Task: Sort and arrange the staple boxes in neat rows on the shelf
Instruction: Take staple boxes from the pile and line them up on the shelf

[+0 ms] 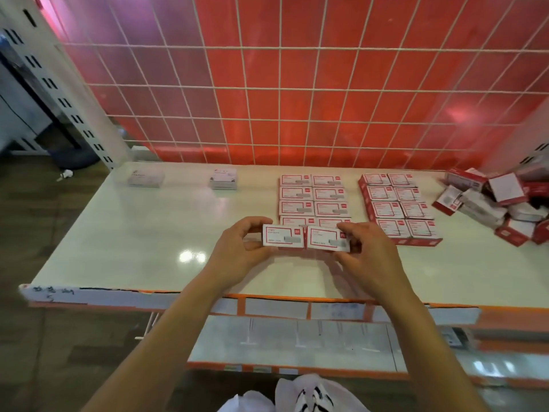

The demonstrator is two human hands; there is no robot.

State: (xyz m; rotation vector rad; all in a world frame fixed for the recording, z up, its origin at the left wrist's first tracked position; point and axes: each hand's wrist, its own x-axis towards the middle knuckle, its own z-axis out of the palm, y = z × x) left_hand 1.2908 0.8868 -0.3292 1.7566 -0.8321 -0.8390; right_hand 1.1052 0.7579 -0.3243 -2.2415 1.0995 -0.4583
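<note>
Each box is white with a red border and a small red logo square; the print is too blurred to read. The left hand (234,251) pinches the outer end of the left box (283,234) between thumb and curled fingers, and the right hand (365,254) grips the right box (326,237) the same way. The two boxes meet end to end, just in front of the block (312,197), a two-wide set of rows.

Handwriting on the strip (53,292) at the front edge is illegible. The shelf (133,233) lies bare to the left and in front of the hands.

A second block (398,203) sits beside the first with a gap between, and a loose heap (493,203) crowds the right end. Two pale boxes (145,177) stand at the back left against the grid (297,84).
</note>
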